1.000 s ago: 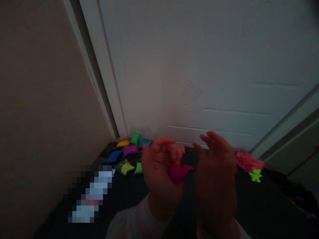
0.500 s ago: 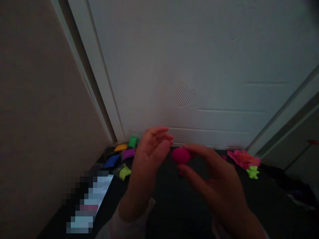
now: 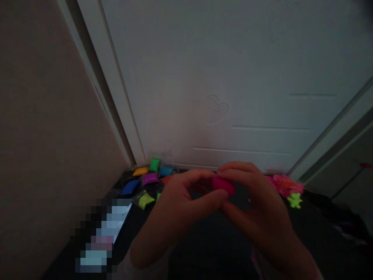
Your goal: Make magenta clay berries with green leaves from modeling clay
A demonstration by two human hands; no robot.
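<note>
A bright pink ball of modelling clay sits between my two hands, above the dark surface. My left hand has its thumb and fingers closed on the ball's left side. From the other side, my right hand curves round it with fingers over the top and thumb below. The fingertips of both hands nearly meet, and part of the ball is hidden behind them. Left of my left hand lie small packets of coloured clay, among them a purple packet and a yellow-green packet.
More packets lie at the back left: a blue packet, a green packet and an orange packet. A blurred-out bright flat object is at front left. A pink flower and a lime-green figure lie right, before a white door.
My left hand was raised open beside the ball; it has come down to the right and closed on it. The ball has shifted slightly right, with my right hand still on it.
</note>
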